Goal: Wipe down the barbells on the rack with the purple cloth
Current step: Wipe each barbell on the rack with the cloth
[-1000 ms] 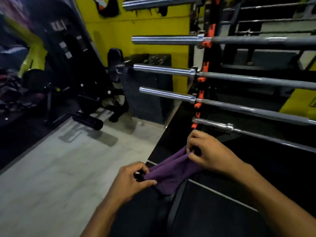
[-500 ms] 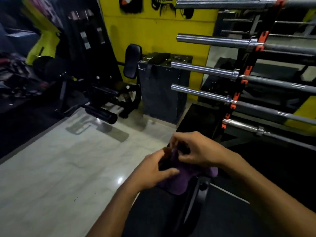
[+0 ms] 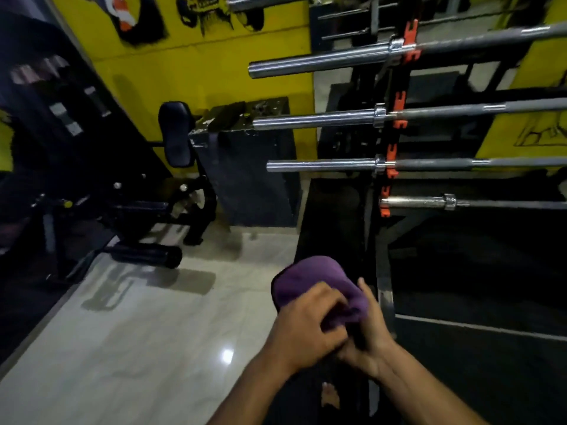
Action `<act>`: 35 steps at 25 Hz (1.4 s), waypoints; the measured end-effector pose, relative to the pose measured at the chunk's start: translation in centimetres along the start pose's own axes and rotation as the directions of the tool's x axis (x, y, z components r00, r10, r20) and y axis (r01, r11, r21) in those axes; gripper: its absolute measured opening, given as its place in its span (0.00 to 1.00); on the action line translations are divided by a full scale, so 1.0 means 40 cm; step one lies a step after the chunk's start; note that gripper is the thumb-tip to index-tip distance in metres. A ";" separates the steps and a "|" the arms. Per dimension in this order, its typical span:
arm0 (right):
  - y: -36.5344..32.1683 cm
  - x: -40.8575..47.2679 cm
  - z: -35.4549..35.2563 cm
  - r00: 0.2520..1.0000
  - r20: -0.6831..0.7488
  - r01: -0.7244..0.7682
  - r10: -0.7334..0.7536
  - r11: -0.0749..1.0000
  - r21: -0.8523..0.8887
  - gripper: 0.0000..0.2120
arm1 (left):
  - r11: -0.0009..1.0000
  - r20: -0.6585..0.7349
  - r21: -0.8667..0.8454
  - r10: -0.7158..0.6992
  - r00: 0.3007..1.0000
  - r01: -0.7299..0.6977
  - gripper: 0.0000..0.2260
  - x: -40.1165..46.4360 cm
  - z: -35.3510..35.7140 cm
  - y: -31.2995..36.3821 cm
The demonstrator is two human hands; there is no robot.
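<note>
The purple cloth (image 3: 310, 279) is bunched into a rounded wad low in the middle of the view. My left hand (image 3: 310, 320) grips its near side with curled fingers. My right hand (image 3: 368, 335) cups the cloth from the right and below, fingers wrapped round it. Several steel barbells lie on a black rack with orange hooks (image 3: 399, 118) above and to the right. The lowest barbell (image 3: 429, 202) is closest to my hands, with more bars (image 3: 322, 165) stacked higher. Neither hand touches a bar.
A black weight bench with a round pad (image 3: 175, 133) stands at the left. A dark box (image 3: 251, 167) sits against the yellow wall. Pale polished floor (image 3: 138, 348) lies to the left; dark rubber matting (image 3: 475, 363) lies under the rack. The sleeve ends jut leftward.
Both hands have gathered the spread cloth into a tight wad and drawn together. The view has swung, so the rack now sits higher and further right.
</note>
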State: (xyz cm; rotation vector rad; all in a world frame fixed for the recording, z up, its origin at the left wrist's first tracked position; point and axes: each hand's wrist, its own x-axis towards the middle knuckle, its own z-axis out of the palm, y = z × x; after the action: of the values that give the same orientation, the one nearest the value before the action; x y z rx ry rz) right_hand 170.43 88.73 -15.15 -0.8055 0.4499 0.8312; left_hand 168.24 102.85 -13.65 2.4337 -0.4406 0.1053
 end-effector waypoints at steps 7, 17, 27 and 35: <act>-0.272 0.126 0.061 0.918 -0.177 0.393 -0.356 0.879 0.271 0.29 | 0.964 0.317 0.040 0.237 0.918 -0.263 0.21 0.306 -0.130 -0.146; -0.694 0.160 0.182 0.553 -0.314 0.833 -0.772 0.506 0.223 0.27 | 0.893 0.134 -0.016 0.448 0.884 -0.450 0.18 0.794 -0.359 -0.306; -0.901 0.062 0.242 0.064 -0.557 0.998 -0.828 0.066 0.015 0.29 | 0.545 0.250 0.034 0.807 0.535 -0.838 0.25 1.326 -0.512 -0.127; -1.182 0.085 0.222 -0.219 -0.618 0.958 -0.755 -0.045 -0.284 0.20 | 0.354 0.263 0.242 0.872 0.412 -0.903 0.27 1.755 -0.640 0.086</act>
State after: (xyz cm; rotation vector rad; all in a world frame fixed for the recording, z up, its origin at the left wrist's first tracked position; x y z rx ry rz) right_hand 210.42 77.77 9.49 -0.8349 0.4151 -1.0815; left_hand 234.00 96.15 21.40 2.1946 -1.9421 0.5940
